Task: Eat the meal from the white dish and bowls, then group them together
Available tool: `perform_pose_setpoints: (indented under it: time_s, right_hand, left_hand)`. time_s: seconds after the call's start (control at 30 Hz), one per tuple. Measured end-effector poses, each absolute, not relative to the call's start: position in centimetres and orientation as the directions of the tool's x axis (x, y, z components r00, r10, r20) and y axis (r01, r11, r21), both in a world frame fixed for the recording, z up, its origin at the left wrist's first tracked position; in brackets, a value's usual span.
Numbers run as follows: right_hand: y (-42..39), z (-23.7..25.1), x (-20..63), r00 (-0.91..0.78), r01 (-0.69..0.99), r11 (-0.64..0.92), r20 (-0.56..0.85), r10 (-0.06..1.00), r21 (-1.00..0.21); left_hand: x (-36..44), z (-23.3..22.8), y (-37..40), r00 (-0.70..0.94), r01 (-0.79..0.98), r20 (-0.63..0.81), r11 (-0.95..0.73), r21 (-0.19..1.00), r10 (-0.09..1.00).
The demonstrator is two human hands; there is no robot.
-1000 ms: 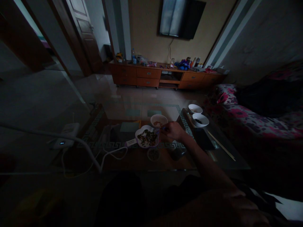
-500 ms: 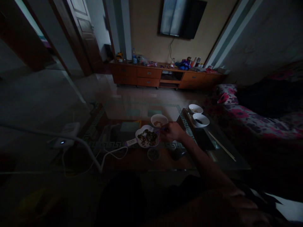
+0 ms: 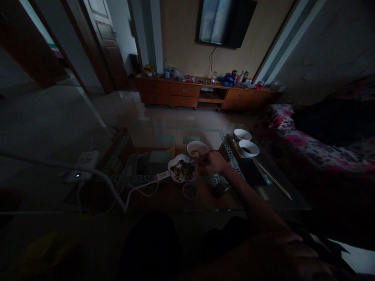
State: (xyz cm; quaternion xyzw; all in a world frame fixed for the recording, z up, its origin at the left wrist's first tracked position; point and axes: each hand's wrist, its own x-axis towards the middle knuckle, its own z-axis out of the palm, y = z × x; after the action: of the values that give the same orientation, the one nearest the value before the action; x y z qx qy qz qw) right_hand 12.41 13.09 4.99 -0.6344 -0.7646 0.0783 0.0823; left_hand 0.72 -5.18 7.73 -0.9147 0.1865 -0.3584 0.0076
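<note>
While your right hand [image 3: 213, 162] reached out over the glass surface [image 3: 164, 156], its fingers were pinched nearly closed at the gap between two dishes; something small may have been nipped there, but the dim light left that unclear. Your left hand was out of view.

Step in hand, as judged: sorting pieces out of the mixed lot, one at a time. A further pick would call for a fine pinch into the heap without nudging the dish.

Containers listed:
- Flower-shaped dish [image 3: 182, 170], just left of your right hand: a heap of dark, mixed bits.
- Round white bowl [image 3: 197, 148], just beyond the dish and close to your fingertips: a small amount of pale brownish pieces.
- Small dark cup [image 3: 190, 191], just nearer you than the dish: dark grains, not identifiable.
- Two white bowls [image 3: 247, 148] to the right, well apart from your hand: the nearer held a few dark bits, the farther looked almost bare.

Also on the surface: chopsticks [image 3: 274, 180] lying at the right, a white cable [image 3: 137, 191] at the left.
</note>
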Motion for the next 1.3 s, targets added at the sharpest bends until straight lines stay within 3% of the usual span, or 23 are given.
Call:
perform_pose_setpoints:
  time_s: [0.3, 0.47, 0.53, 0.67, 0.83, 0.9, 1.07, 1.3]
  right_hand:
    - [13.2, 4.7, 12.7, -0.222, 0.939, 0.229, 0.057, 0.973, -0.256]
    - [13.3, 4.3, 12.6, -0.22, 0.942, 0.23, 0.066, 0.973, -0.246]
    - [13.3, 4.1, 12.6, -0.202, 0.925, 0.228, 0.115, 0.973, -0.305]
    - [13.5, 3.7, 13.1, -0.014, 0.879, 0.163, 0.318, 0.948, -0.448]
    - [13.6, 4.1, 13.8, 0.198, 0.909, -0.019, 0.392, 0.899, -0.416]
    - [13.3, 4.5, 13.7, 0.167, 0.903, 0.017, 0.387, 0.907, -0.429]
    - [12.8, 5.2, 13.1, -0.097, 0.861, 0.217, 0.271, 0.958, -0.461]
    - [13.1, 4.4, 13.1, -0.154, 0.924, 0.19, 0.13, 0.979, -0.332]
  left_hand:
    - [1.0, 7.3, -5.5, 0.728, -0.366, 0.59, -0.926, -0.095, -0.349]
    - [1.5, 6.7, -5.6, 0.696, -0.372, 0.624, -0.922, -0.108, -0.354]
    - [1.4, 6.8, -5.6, 0.698, -0.358, 0.632, -0.928, -0.1, -0.338]
    - [0.8, 7.5, -5.4, 0.712, -0.345, 0.615, -0.932, -0.111, -0.337]
    - [0.6, 8.1, -5.2, 0.743, -0.361, 0.565, -0.926, -0.112, -0.358]
    - [0.7, 8.2, -5.3, 0.736, -0.358, 0.569, -0.924, -0.133, -0.367]
    - [0.2, 8.7, -5.3, 0.728, -0.336, 0.581, -0.928, -0.161, -0.364]
    - [0.0, 9.0, -4.9, 0.752, -0.359, 0.556, -0.927, -0.107, -0.355]
